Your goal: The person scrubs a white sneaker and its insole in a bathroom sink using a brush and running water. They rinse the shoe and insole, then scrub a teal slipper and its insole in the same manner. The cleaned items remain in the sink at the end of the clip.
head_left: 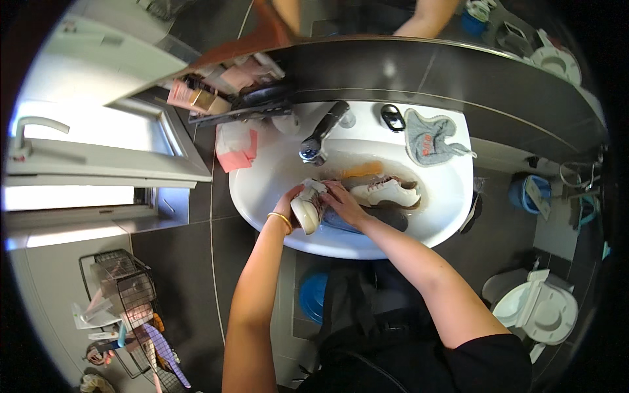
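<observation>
Head view: gripping white lace-up sneaker (305, 213) with left hand (287, 204), curled around its side, over washbasin (452, 203), left of middle, toward front edge. Touching same sneaker with right hand (345, 204); cannot tell whether pinching or merely pressing. Toward washbasin's right edge: second sneaker (385, 194). At back edge: black-handled faucet (319, 139). At back right corner: grey cloth (431, 139).

A white shoe (304, 215) points its toe toward the basin's near rim (344, 251).
</observation>
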`<state>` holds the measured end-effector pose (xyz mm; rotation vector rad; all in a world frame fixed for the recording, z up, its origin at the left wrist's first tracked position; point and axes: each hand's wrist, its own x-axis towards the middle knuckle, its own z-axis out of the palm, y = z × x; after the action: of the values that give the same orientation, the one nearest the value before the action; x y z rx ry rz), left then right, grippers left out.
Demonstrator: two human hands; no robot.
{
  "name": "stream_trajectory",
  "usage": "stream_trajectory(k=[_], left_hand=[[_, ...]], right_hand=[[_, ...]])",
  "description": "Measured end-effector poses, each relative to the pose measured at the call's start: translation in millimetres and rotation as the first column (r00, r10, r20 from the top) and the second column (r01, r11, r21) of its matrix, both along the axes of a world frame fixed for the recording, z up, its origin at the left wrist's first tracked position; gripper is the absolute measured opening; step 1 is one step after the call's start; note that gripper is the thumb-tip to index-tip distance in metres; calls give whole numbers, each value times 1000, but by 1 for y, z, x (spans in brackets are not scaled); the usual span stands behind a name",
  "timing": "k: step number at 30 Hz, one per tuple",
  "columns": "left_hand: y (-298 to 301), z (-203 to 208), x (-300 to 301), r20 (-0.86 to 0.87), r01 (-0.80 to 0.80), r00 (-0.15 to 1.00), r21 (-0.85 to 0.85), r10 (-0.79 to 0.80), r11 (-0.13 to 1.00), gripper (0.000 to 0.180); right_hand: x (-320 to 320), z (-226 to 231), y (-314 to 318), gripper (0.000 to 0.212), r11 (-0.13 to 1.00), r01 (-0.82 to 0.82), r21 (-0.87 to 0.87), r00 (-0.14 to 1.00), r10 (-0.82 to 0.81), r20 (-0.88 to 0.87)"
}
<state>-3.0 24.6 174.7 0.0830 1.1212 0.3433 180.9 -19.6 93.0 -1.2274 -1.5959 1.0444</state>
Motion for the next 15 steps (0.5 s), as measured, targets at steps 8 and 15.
stream_trajectory(k=[8,15], left_hand=[[-10,0,37,352,6,934,-203,67,979,69],[-5,3,62,-85,368,928,78,-362,926,67]], right_hand=[[27,35,9,51,799,-283,-530,811,-96,-577],[56,8,12,46,563,-369,-739,643,-420,-641]])
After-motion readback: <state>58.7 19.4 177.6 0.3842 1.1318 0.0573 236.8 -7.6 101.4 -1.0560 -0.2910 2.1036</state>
